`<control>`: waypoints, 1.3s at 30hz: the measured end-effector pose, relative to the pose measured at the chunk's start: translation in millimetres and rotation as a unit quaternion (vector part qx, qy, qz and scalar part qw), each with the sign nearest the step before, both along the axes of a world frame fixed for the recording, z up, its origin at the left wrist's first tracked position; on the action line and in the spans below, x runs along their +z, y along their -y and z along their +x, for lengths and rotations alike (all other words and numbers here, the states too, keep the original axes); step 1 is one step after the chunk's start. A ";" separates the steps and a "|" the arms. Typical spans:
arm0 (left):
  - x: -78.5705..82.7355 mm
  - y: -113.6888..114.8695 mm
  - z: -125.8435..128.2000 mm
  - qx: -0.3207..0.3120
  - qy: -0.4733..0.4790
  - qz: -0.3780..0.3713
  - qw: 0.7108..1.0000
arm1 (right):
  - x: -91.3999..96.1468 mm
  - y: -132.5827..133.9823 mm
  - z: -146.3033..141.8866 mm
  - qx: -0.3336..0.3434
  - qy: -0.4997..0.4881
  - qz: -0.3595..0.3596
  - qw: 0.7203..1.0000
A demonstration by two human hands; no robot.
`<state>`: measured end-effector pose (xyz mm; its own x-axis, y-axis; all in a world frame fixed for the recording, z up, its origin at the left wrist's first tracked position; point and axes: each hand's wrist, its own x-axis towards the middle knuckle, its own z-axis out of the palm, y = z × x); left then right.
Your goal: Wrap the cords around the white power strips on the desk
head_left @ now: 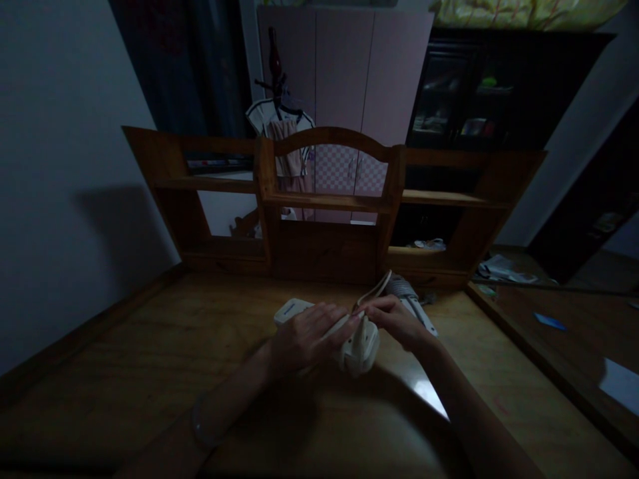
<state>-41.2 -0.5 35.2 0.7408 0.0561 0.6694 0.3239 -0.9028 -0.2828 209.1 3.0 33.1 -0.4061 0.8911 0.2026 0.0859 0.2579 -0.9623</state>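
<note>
A white power strip [292, 309] lies on the wooden desk [150, 372] in dim light. My left hand [304, 336] rests over its middle with the fingers curled down on it. A white rounded plug or adapter [362, 347] sits at the strip's near end. My right hand [397, 319] is closed in a pinch on the flat white cable [374, 289] that rises from the adapter. A bracelet [200, 419] circles my left wrist.
A wooden shelf unit [329, 199] stands along the back of the desk. A coiled white cord and pale parts [412, 296] lie behind my right hand. Another desk surface with a blue card [549, 322] and paper [619, 382] is at the right.
</note>
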 end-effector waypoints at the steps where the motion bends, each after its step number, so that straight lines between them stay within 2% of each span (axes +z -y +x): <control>1: -0.6 1.1 0.1 -0.006 0.011 -0.018 1.000 | -2.2 -1.3 -0.7 -0.006 -0.002 -0.003 1.000; 4: -2.9 2.1 2.0 -0.034 0.073 -0.138 0.987 | -7.5 -5.4 -6.2 -0.043 -0.014 0.006 0.999; 6: -3.9 -0.8 3.8 -0.020 0.170 -0.236 0.957 | -8.4 -6.3 -12.9 -0.075 -0.016 0.029 0.997; 8: -3.2 -7.0 4.8 0.032 0.288 -0.317 0.903 | -7.8 -4.6 -21.0 -0.117 0.008 0.083 0.990; 10: -1.1 -15.4 4.3 0.073 0.376 -0.384 0.840 | -8.6 -1.4 -28.9 -0.180 0.052 0.176 0.966; 12: 1.1 -23.8 2.6 0.071 0.422 -0.450 0.784 | -12.4 1.1 -34.7 -0.230 0.103 0.271 0.929; 14: 2.1 -30.1 1.1 0.046 0.439 -0.511 0.738 | -18.2 2.0 -38.1 -0.242 0.154 0.334 0.897; 16: 1.7 -33.7 0.7 0.026 0.450 -0.562 0.694 | -23.0 2.1 -40.4 -0.234 0.205 0.363 0.878; 19: 0.1 -36.1 1.4 -0.001 0.476 -0.615 0.629 | -24.6 3.3 -45.0 -0.224 0.257 0.367 0.866; 22: -1.6 -40.4 -1.0 -0.006 0.497 -0.633 0.594 | -23.9 5.2 -49.0 -0.216 0.288 0.346 0.867; 25: -3.7 -50.4 -9.4 0.019 0.509 -0.615 0.602 | -27.0 4.0 -46.4 -0.220 0.308 0.303 0.875; 29: -9.0 -70.0 -24.7 0.074 0.532 -0.545 0.644 | -31.5 0.2 -39.5 -0.252 0.324 0.283 0.867; 34: -15.2 -83.3 -31.7 0.155 0.517 -0.457 0.706 | -22.6 8.7 -48.1 -0.264 0.398 0.360 0.801; 39: -13.4 -70.8 -20.4 0.213 0.460 -0.382 0.773 | -11.1 22.2 -51.1 -0.253 0.442 0.442 0.739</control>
<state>-61.6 70.3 21.8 -0.2236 0.8026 0.5531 0.3841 -0.4490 0.8068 158.0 -19.2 22.0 -0.3878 0.6527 0.6508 0.8801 0.4720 0.0511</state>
